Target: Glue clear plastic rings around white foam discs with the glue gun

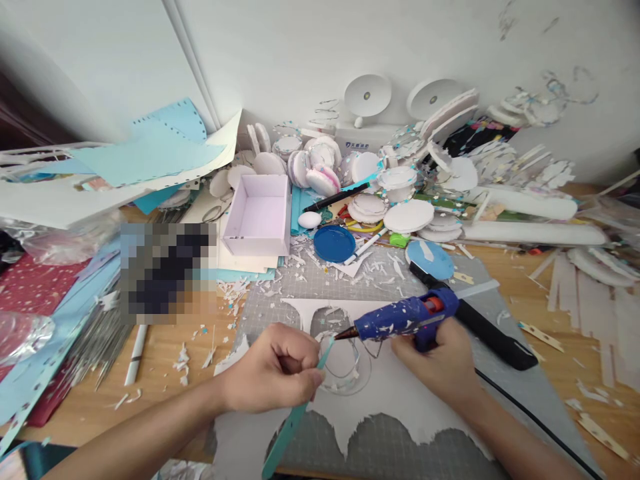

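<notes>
My left hand pinches a narrow teal paper strip between thumb and fingers, its lower end hanging toward the table's front. In my right hand is a blue glue gun, spotted with white bits, its dark nozzle pointing left. The nozzle tip is at the upper end of the strip; whether they touch I cannot tell. Beneath both hands lies a cut-out sheet of white foam board with ragged scalloped edges. A thin wire ring with small pale bits rests on it, partly behind my left hand.
A grey cutting mat covers the wooden table. Behind are an open pale lilac box, a blue round lid, a black-handled tool and piled white foam discs. Papers and wires lie left; a black cord runs right.
</notes>
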